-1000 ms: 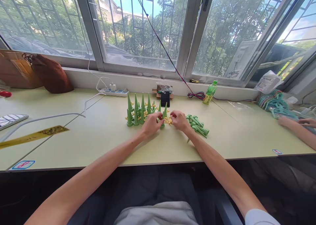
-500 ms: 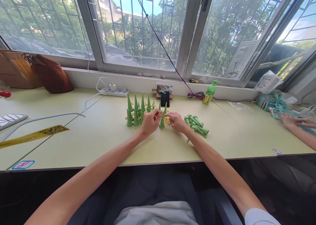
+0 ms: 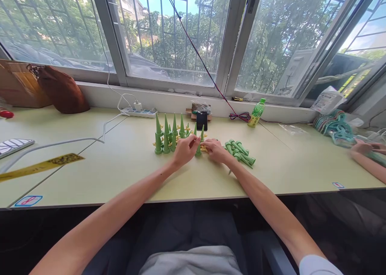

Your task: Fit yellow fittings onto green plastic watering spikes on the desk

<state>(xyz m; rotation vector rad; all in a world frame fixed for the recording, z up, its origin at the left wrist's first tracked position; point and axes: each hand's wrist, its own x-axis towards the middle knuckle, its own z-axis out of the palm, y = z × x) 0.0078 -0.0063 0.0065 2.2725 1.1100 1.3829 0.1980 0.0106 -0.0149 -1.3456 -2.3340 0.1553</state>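
Several green cones (image 3: 158, 142) stand upright in rows on the pale table, with small yellow pieces sticking out from their sides. My left hand (image 3: 186, 148) is at the right end of these rows, its thumb and fingers pinched beside an upright green cone (image 3: 198, 148). What the pinch holds is too small to tell. Just right of that cone, my right hand (image 3: 214, 149) has its fingers bent and together over small yellow pieces (image 3: 204, 148); its hold is unclear. A pile of green cones (image 3: 240, 151) lies beyond my right wrist.
Behind the cones lie a dark phone (image 3: 202, 120) and a power strip (image 3: 141, 112). A green bottle (image 3: 256, 113) stands at the back right. Another person's hands (image 3: 366, 147) are near teal hangers (image 3: 342, 126). A white cable (image 3: 78, 140) crosses the left side.
My left hand has shifted slightly right and down, nearer the upright cone. My right hand's fingers have drawn in a little. The other person's hands have moved right, away from the hangers.
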